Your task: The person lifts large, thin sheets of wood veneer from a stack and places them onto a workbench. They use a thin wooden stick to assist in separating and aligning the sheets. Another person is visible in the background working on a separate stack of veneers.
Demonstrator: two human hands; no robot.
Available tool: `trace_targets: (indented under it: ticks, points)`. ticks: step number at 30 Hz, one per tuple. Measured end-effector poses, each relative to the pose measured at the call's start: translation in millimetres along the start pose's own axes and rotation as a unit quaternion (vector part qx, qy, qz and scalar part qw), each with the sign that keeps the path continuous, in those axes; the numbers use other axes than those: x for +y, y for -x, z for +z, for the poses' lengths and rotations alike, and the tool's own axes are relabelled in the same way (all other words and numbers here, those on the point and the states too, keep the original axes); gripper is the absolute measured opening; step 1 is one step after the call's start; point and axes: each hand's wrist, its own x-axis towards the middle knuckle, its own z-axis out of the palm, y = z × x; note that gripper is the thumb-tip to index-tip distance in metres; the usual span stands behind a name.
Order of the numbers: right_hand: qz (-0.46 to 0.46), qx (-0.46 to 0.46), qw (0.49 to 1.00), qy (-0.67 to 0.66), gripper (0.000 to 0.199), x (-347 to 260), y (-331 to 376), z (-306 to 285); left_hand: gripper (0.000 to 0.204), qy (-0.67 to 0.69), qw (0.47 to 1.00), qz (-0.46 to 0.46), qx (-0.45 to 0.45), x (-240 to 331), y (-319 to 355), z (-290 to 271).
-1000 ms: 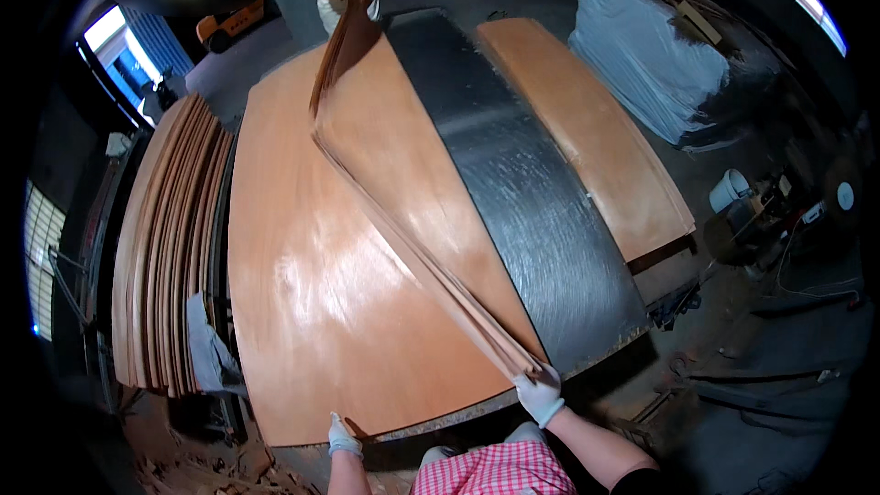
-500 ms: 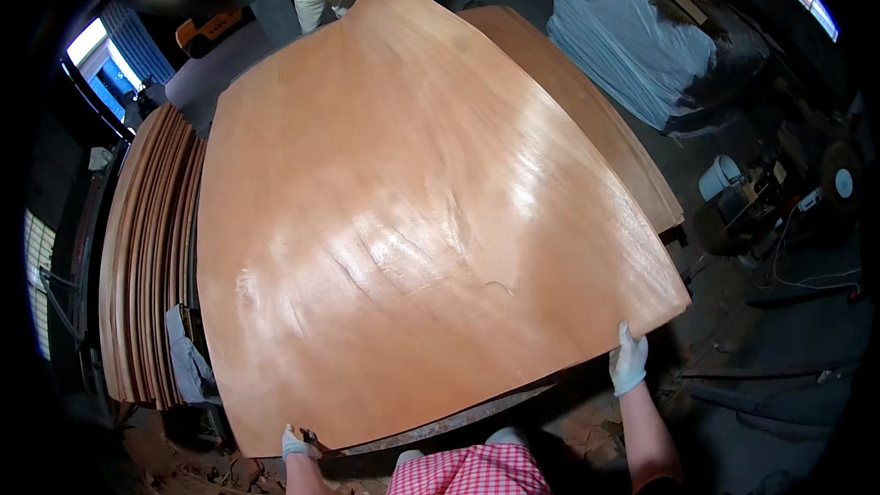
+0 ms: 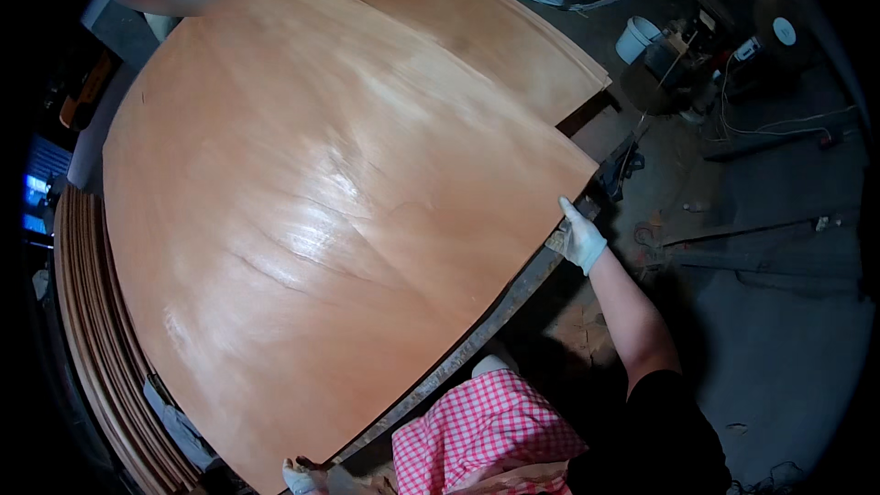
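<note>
A large, thin, reddish-tan wood veneer sheet (image 3: 275, 174) spreads out in front of me, with creases and shiny patches near its middle. My right hand (image 3: 583, 238), in a pale glove, is closed on the sheet's near edge by its right corner, thumb on top and fingers hidden underneath. At the near left corner my left hand (image 3: 302, 477), gloved too, grips the same edge; the picture's lower rim cuts part of it off. Below the near edge runs the worn rim of a support (image 3: 440, 371).
More flat wood sheets (image 3: 477, 37) lie stacked beyond on the right. Several curved sheets (image 3: 96, 330) stand at the left. A white bucket (image 3: 637, 39) and machinery with a cable (image 3: 724, 96) are at the far right. Another person (image 3: 160, 26), mostly blurred, is at the far left end.
My view has swung to the right, so the scene sits further left and is tilted. The veneer sheet looks flatter along its right side. Both hands still hold its near edge.
</note>
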Motion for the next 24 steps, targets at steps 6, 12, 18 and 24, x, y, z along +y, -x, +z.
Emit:
trace_targets:
  ticks: [6, 12, 18, 24]
  points:
    - [-0.088, -0.062, 0.994, 0.005, 0.059, -6.3, 2.5, -16.9, 0.031, 0.005, 0.972, 0.214, -0.099, -27.2, -4.8, 15.7]
    - [-0.07, -0.048, 0.995, 0.056, 0.053, 37.8, 16.0, 9.6, 0.019, -0.082, 0.899, 0.381, -0.201, -76.2, 16.8, -1.3]
    - [-0.276, -0.034, 0.95, 0.143, 0.031, 10.3, 40.1, 58.9, 0.015, 0.107, 0.936, 0.028, -0.335, -145.9, 142.7, 64.8]
    - [-0.324, -0.041, 0.933, 0.153, 0.036, -28.5, 90.3, 130.5, 0.048, 0.187, 0.907, -0.068, -0.372, -171.9, 156.0, 104.4]
